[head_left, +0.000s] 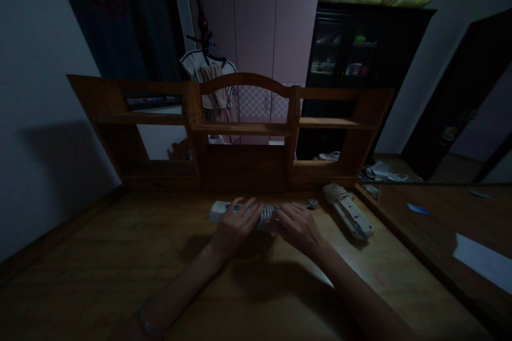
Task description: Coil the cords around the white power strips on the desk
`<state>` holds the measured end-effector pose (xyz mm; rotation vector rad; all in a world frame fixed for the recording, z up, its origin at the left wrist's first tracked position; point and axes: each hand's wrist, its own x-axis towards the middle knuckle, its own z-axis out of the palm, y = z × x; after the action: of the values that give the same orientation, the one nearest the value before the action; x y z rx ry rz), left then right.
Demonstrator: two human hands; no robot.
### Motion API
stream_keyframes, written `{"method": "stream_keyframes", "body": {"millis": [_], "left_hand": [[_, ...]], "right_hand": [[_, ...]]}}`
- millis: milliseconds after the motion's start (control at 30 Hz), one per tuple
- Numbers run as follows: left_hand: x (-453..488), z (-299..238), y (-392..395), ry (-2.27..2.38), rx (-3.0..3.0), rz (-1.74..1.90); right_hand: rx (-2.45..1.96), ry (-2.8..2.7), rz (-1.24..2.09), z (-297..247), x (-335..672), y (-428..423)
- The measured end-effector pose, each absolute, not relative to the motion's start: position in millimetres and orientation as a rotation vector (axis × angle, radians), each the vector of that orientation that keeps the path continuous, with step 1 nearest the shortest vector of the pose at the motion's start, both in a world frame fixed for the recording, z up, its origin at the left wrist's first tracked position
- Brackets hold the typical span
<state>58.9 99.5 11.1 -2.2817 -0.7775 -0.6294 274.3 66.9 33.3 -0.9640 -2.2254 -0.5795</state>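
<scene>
A white power strip (218, 211) lies across the wooden desk, its cord (267, 214) wound in several turns around its right part. My left hand (237, 224) rests over the strip's middle, fingers bent across its top and gripping it. At the coil's right end, my right hand (296, 225) is closed, thumb and fingers pinched at the cord. Just beyond the right fingers lies a small plug-like piece (311, 204). The strip's right end is hidden behind my right hand.
To the right lies a second white power strip (352, 216) with cord wound at its far end. A wooden shelf unit (244, 129) stands along the desk's back edge. On the right-hand surface are a blue card (418, 209) and white paper (484, 261). A wall borders the left.
</scene>
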Motion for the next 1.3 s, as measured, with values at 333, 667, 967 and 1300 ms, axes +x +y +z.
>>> {"method": "stream_keyframes", "body": {"millis": [333,667,967,1300], "left_hand": [[61,16,87,-0.434,-2.259,-0.716],[56,19,70,-0.387,-2.368,-0.836],[49,8,90,-0.819,-2.401,-1.129],[37,10,118,-1.563,-2.170,-1.221]], "right_hand": [[-0.927,-1.992,0.402,46,286,72],[-0.853,-1.755,1.168,33,296,91],[-1.145,-2.023,0.528,4,280,94],[-1.344,-2.410,-0.194,-3,265,87]]}}
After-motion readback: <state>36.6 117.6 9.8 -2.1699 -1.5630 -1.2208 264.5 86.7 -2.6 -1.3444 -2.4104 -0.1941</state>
